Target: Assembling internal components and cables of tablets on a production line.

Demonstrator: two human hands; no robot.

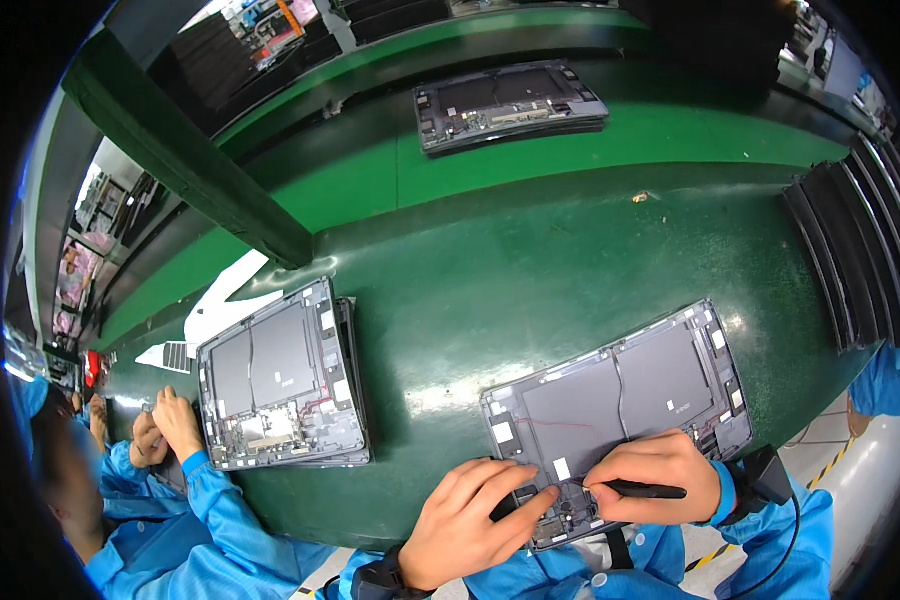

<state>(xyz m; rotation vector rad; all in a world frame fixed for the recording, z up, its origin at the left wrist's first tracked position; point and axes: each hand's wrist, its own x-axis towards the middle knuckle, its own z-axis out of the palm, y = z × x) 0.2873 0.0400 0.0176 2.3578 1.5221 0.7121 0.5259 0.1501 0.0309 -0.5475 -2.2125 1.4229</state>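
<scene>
In front of me lies an opened tablet (660,375), its dark battery, thin cables and circuit parts exposed. Across its near left part my left hand (475,525) rests, fingers extended and touching the tablet near a small white label. My right hand (660,480) pinches a slim black pointed tool (650,490), perhaps tweezers. The tool's tip is down at the small circuit parts near the tablet's near edge, close to my left fingertips. What exactly the tip touches is too small to tell. My fingers hide part of the circuit area.
A stack of opened tablets (275,380) stands to the left, beside a co-worker's hands (175,420). More tablets (510,100) lie on the bright green strip at the back. Black trays (860,250) stand at the right. A dark green post (190,150) rises at the left.
</scene>
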